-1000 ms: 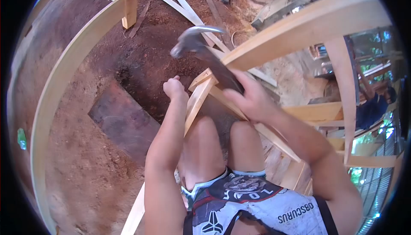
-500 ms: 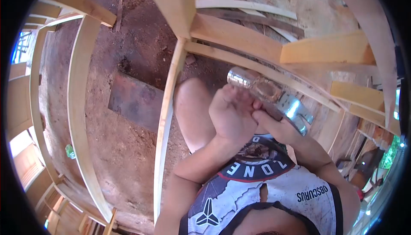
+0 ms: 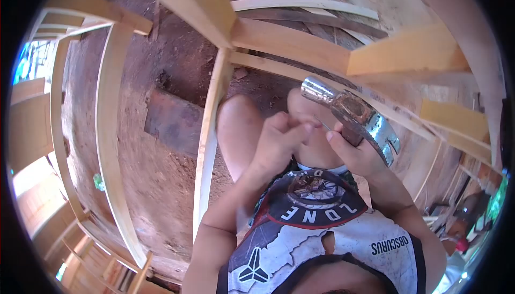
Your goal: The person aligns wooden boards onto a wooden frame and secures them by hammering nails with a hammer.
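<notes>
In front of my lap, my right hand (image 3: 358, 153) is wrapped around the handle of a claw hammer (image 3: 351, 109). Its shiny head lies above the fist, with the round face to the upper left and the claw to the lower right. My left hand (image 3: 280, 143) is closed in a pinch beside it. A thin nail (image 3: 325, 125) shows between the left fingertips and the right thumb. Which hand bears more of it, I cannot tell. Both hands are above my bent knees.
A wooden frame post (image 3: 212, 128) stands just left of my leg, joined to crosspieces (image 3: 292, 45) ahead. More upright framing (image 3: 110, 133) is at left. A dark flat board (image 3: 174, 120) lies on the dirt floor, and loose strips (image 3: 311, 7) lie at the top.
My hands, close together before, have drawn slightly apart, exposing the nail between them. The hammer head has shifted a little right and is sharper now. The view has turned slightly.
</notes>
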`<state>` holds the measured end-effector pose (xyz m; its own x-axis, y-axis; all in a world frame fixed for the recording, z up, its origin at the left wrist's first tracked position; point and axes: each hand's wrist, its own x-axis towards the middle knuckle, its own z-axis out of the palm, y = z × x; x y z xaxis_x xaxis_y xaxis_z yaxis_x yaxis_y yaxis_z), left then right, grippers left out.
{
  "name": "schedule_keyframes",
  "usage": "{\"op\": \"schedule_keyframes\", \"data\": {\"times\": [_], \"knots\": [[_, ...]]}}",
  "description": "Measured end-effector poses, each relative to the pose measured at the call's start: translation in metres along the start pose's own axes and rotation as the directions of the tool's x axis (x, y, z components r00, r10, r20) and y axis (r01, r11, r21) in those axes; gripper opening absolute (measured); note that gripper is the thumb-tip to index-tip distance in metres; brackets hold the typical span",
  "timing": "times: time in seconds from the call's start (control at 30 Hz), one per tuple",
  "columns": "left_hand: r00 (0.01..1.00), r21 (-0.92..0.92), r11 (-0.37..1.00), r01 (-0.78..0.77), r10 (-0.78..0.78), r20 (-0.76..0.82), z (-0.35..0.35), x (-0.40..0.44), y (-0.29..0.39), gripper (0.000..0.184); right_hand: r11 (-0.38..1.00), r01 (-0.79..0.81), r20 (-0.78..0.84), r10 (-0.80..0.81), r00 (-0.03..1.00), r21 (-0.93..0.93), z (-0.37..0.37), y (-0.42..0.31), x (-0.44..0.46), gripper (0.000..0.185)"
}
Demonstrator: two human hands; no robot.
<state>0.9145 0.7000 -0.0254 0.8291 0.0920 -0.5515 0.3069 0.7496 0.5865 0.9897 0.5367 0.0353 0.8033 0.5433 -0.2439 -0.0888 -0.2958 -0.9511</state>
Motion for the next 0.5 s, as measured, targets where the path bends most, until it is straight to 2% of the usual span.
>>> {"op": "schedule_keyframes", "data": {"times": [0.03,0.07,0.17,0.2,0.23,0.3,0.33,0.37,0.4,0.43,0.5], "knots": [[0.998,0.027,0.999,-0.039,0.038,0.044,-0.003,-0.003,-0.003,0.005,0.999,0.018,0.019,-0.017,1.0,-0.046,0.003,0.006,0.003,0.007],[0.993,0.048,0.996,-0.081,0.076,0.086,-0.007,-0.005,-0.005,0.005,1.0,0.028,0.002,-0.028,1.0,-0.004,0.013,0.004,0.007,0.007],[0.98,0.006,0.981,-0.195,0.194,0.05,-0.025,-0.005,-0.003,0.014,0.997,0.035,0.0,-0.035,0.999,-0.062,0.045,-0.012,0.015,0.007],[0.988,-0.037,0.99,-0.135,0.137,0.066,-0.033,-0.005,0.004,0.014,0.994,0.001,0.041,0.003,0.999,-0.106,0.052,-0.011,0.02,0.008],[0.983,-0.078,0.982,-0.174,0.178,0.048,-0.042,-0.008,0.012,0.014,0.989,-0.03,0.083,0.042,0.996,-0.142,0.059,-0.012,0.023,0.013],[0.986,-0.047,0.987,-0.153,0.156,0.064,-0.058,-0.018,0.032,0.011,0.972,-0.082,0.165,0.12,0.979,-0.221,0.072,-0.014,0.029,0.034],[0.944,-0.209,0.923,-0.324,0.329,-0.011,-0.065,-0.011,0.029,0.011,0.952,-0.091,0.161,0.143,0.977,-0.294,0.078,-0.014,0.034,0.038],[0.935,-0.252,0.903,-0.349,0.352,-0.034,-0.083,-0.009,0.041,0.011,0.926,-0.1,0.151,0.164,0.975,-0.364,0.085,-0.018,0.042,0.041],[0.884,0.026,0.892,-0.452,0.452,-0.121,-0.113,-0.001,0.063,0.011,0.926,0.063,0.17,0.001,0.985,-0.372,0.099,-0.026,0.053,0.05],[0.82,0.311,0.822,-0.478,0.544,-0.179,-0.142,0.008,0.081,0.01,0.913,0.075,0.192,0.003,0.981,-0.4,0.109,-0.04,0.062,0.05],[0.793,0.382,0.824,-0.418,0.536,-0.289,-0.197,0.055,0.09,0.009,0.92,-0.036,0.16,0.106,0.981,-0.389,0.128,-0.079,0.08,0.058]]}}
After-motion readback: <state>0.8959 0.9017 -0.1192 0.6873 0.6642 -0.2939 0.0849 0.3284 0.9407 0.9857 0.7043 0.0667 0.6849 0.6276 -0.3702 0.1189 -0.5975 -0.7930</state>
